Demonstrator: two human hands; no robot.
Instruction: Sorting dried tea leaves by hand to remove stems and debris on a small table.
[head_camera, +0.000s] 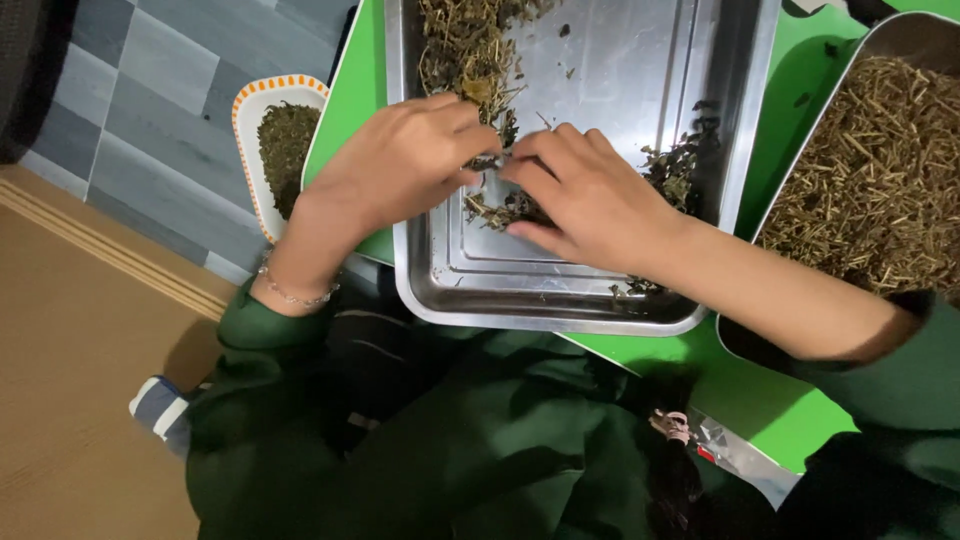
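Where both fingertips meet, dried herbs (505, 205) lie under the right hand (590, 195).

We have a single view, from a camera worn on the head, and we look steeply down over our own chest and lap. It sits close: the left hand (400, 165) and right hand (590, 200) fill the middle of the picture, over a steel tray (560, 300) on a green table (760, 400). The top edge cuts off the tray's far end. At the left we see down to the grey tiled floor (150, 110). There is no second view to share anything with.
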